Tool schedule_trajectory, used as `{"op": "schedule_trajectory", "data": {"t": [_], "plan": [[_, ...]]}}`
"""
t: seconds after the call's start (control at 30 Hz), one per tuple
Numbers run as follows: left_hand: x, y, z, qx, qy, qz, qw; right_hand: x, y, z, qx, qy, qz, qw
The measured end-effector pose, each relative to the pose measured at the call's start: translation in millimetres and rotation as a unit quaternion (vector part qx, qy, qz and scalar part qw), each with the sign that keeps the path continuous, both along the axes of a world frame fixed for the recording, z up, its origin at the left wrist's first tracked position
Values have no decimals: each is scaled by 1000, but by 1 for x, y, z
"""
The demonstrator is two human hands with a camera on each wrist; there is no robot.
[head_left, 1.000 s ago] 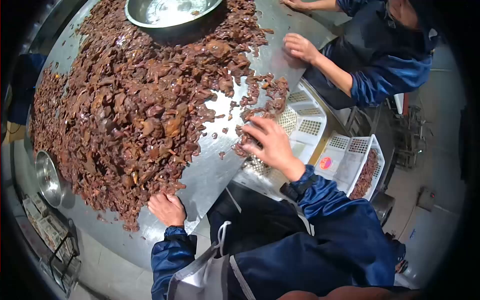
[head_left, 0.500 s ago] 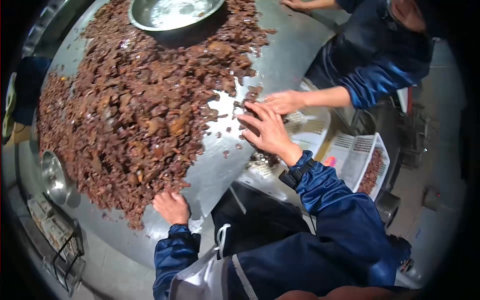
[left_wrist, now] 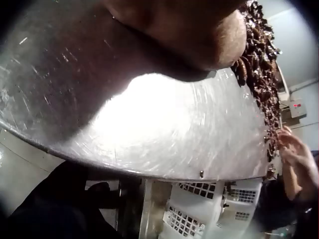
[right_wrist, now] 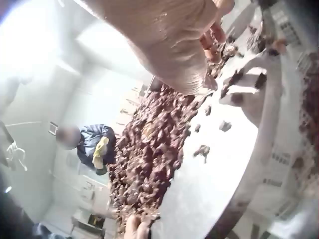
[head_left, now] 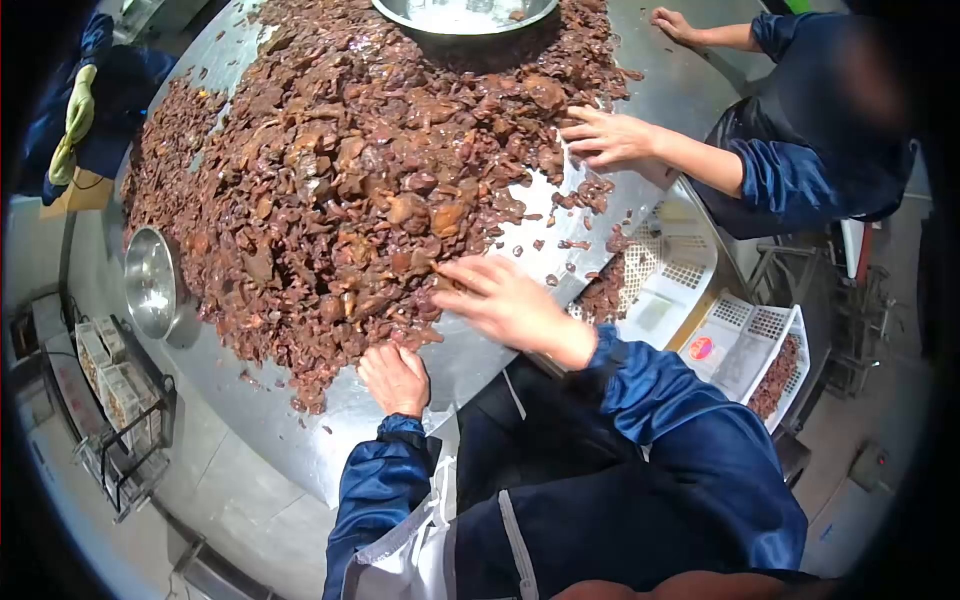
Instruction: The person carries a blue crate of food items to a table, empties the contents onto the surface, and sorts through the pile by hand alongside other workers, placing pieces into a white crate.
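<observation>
Watching left hand [head_left: 395, 378] rest curled at near edge of brown-piece heap [head_left: 340, 180], gripping nothing I can see. Right hand [head_left: 500, 300], fingers straight, has swung back from white crate [head_left: 665, 285] onto heap edge; I read fresh sweep starting. Coworker's hand [head_left: 610, 135] works far side.

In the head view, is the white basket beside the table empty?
No, the white basket at the table's edge already holds brown pieces along its near side.
</observation>
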State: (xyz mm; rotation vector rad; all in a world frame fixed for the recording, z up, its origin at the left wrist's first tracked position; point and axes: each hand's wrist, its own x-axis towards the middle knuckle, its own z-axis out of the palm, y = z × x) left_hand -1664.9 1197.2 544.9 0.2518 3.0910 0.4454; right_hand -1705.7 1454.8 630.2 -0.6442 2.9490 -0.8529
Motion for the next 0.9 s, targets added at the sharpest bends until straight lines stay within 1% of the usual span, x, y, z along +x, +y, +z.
{"op": "schedule_trajectory", "data": {"t": [0.03,0.1,0.13,0.17,0.23,0.3,0.33,0.37,0.43,0.47,0.5,0.57,0.7,0.73,0.77,0.83,0.9], "plan": [[0,4,1,7,0,2,1000,3,-12,1,21,7,15,1000],[4,8,1,23,-2,10,1000,0,-17,-18,74,9,17,997],[5,7,2,32,-1,12,999,0,-10,-25,93,19,11,995],[5,6,3,41,0,14,999,0,-2,-25,134,-3,1,991],[2,10,6,63,-8,6,998,5,35,-21,91,-22,-64,993],[3,13,6,72,-4,2,997,7,67,-6,1,1,-108,994],[4,10,0,67,6,1,998,10,76,5,33,14,-135,990],[3,8,1,62,2,2,998,15,84,4,28,18,-178,983],[3,10,6,51,-6,6,999,23,105,-8,25,-45,-193,980],[1,15,4,60,-10,2,998,26,117,-5,32,-46,-201,978],[1,15,3,52,-7,1,999,25,122,-9,17,-35,-217,975],[2,12,1,38,-2,-1,999,22,125,-13,-40,-20,-288,957],[1,10,-1,40,6,-5,999,24,125,-6,-120,-45,-361,924],[1,9,-3,33,9,-6,999,26,124,-13,-16,6,-340,940],[1,8,-3,30,7,-5,1000,23,114,-8,-25,11,-342,939],[2,5,-2,22,3,-1,1000,15,83,5,4,5,-313,950],[-1,13,-1,20,9,-9,1000,15,72,0,66,5,-224,972]]}}
